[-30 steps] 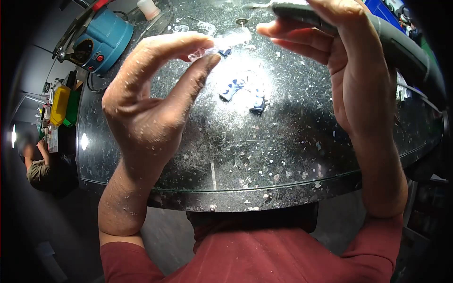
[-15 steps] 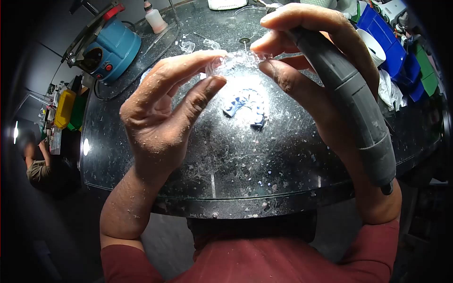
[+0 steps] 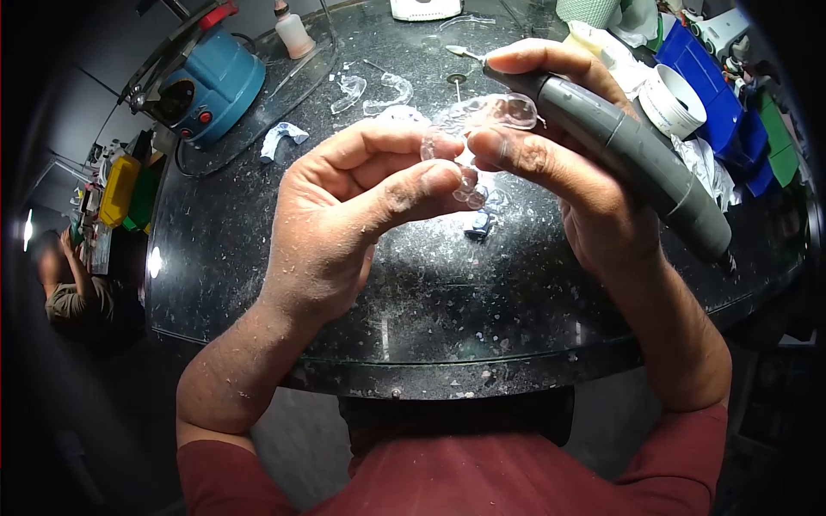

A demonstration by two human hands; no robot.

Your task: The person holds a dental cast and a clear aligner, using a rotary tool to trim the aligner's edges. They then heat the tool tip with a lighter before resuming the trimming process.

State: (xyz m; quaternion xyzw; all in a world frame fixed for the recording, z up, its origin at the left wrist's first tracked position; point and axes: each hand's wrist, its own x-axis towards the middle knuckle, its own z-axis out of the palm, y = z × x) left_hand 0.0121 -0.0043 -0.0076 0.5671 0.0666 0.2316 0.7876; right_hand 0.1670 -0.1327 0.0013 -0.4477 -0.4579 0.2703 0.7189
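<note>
A clear, horseshoe-shaped dental aligner (image 3: 509, 113) is held over the bench. My left hand (image 3: 331, 211) pinches it between thumb and fingers. The thumb of my right hand (image 3: 594, 189) meets its other side, and the same hand is closed around a dark grey rotary handpiece (image 3: 632, 142). The handpiece slants down to the right, its pointed bur (image 3: 463, 53) aimed up and left, apart from the aligner. Below the hands, a blue-and-white dental model (image 3: 478, 225) lies partly hidden.
More clear aligners (image 3: 349, 95) and another dental model (image 3: 282, 140) lie behind my left hand. A blue machine (image 3: 228, 76) and a bottle (image 3: 294, 36) stand left, a white tub (image 3: 674, 103) and blue bins (image 3: 701, 73) right. Another person (image 3: 79, 297) is far left.
Both hands have come closer together and turned the aligner, which now shows more of its curve. The handpiece has tilted flatter, and its bur has come into view.
</note>
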